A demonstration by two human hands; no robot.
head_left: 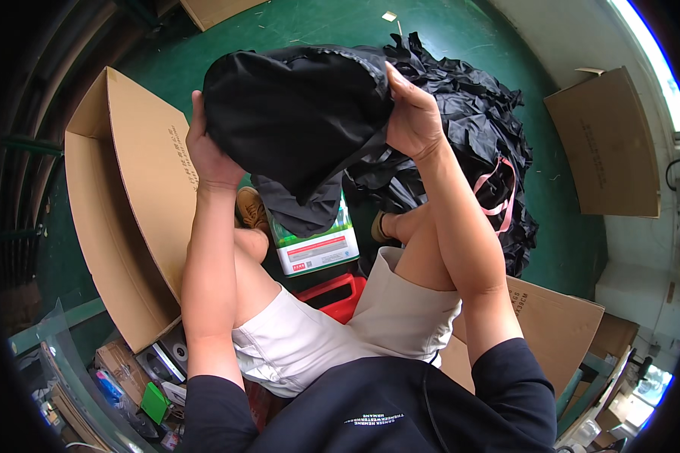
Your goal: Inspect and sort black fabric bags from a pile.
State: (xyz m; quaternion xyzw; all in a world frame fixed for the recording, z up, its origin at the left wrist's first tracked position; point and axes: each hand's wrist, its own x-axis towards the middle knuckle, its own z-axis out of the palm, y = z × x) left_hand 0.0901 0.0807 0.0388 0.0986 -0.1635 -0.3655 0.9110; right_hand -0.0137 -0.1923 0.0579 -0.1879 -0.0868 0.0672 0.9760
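Stretched between my two hands is a piece of black cloth (295,113), raised above my knees, with a gathered-looking edge along its upper right. My left hand (213,155) is closed on its left side, thumb up and the other fingers mostly hidden by the cloth. At the opposite side my right hand (414,117) grips the edge, fingers partly out of sight. Beneath it, a dark cloth (302,208) drapes over a white and green box-shaped container (321,253) between my feet. A large heap of black cloth (468,113) lies on the floor beyond my right hand.
An open cardboard box (140,166) stands at my left, another cardboard piece (551,321) at my right. A further box (604,143) leans by the right wall. Under me is something red plastic (344,298). A pink strap (506,196) lies on the heap. Clutter (140,385) fills the lower left.
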